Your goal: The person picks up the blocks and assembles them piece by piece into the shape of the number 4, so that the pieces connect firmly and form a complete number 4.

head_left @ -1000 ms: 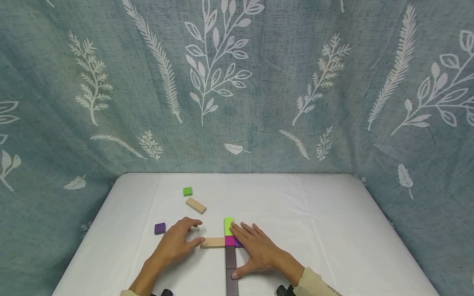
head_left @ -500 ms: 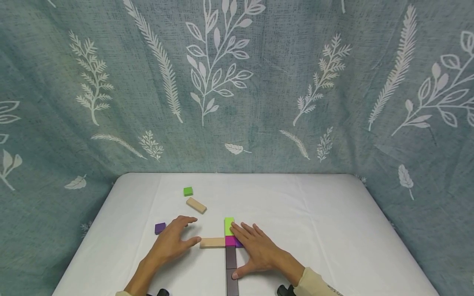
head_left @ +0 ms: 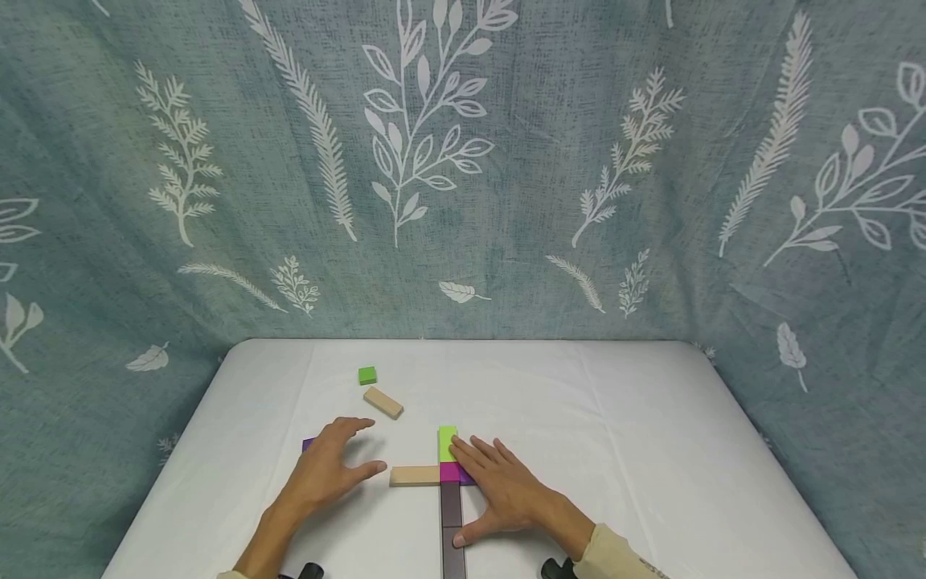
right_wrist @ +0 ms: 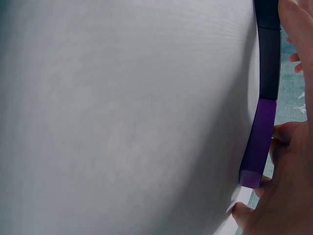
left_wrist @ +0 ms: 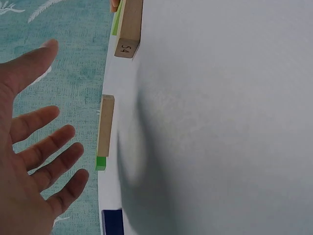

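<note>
My left hand (head_left: 318, 470) hovers above the table, fingers spread and holding nothing, left of a wooden block (head_left: 415, 476). That block's end meets a magenta block (head_left: 449, 472) in a cross-shaped layout. A lime block (head_left: 448, 441) lies beyond the magenta one, and dark grey blocks (head_left: 451, 503) run toward me. On the right, a purple block (right_wrist: 259, 137) is mostly covered in the head view by my right hand (head_left: 510, 490). That hand lies flat with straight fingers; its fingertips touch the lime block and its thumb the nearer grey block.
A green block (head_left: 367, 375) and a loose wooden block (head_left: 383, 403) lie farther back on the white table (head_left: 579, 402). Another purple block (head_left: 308, 443) is partly hidden behind my left hand; it also appears low in the left wrist view. A patterned curtain (head_left: 506, 201) hangs behind.
My left hand has drawn back to the left, away from the end of the wooden block, and now partly covers the loose purple block. The right hand and the joined blocks stay put.
</note>
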Available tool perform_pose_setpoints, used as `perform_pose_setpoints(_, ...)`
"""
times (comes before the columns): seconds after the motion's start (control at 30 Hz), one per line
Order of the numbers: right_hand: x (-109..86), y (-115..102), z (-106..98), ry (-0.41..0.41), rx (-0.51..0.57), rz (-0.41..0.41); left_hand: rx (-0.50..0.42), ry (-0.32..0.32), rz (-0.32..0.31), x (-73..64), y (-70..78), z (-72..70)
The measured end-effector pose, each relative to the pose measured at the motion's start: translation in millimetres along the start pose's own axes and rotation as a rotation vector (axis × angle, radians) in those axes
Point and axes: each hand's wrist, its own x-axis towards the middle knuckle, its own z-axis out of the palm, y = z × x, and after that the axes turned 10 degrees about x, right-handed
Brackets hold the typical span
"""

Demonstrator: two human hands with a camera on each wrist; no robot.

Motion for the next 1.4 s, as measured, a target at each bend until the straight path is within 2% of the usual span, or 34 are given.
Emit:
perform_pose_setpoints(0.37,0.0,0.6,0.2,-0.004,0.004,0.009,0.047,0.045,-0.022,0.6,-7.5,-8.7)
perform_pose_setpoints(0.6,0.7,1.4,0.4,-0.005,0.003,0.007,0.061,0.05,-0.053,0.7,-12.9,-12.4)
perform_pose_setpoints(0.93,0.6,1.7,1.1,-0.009,0.002,0.01,0.042,0.084,-0.094,-2.0,-24.5,-16.9)
perform_pose_setpoints(1.17,0.2,0.9,0.2,-0.004,0.001,0.006,0.033,0.11,-0.083,-3.6,-30.7,-16.6)
perform_pose_setpoints(1.4,-0.4,0.0,-0.1,0.0,-0.002,-0.001,0.041,0.077,-0.122,-6.4,-35.6,-17.2)
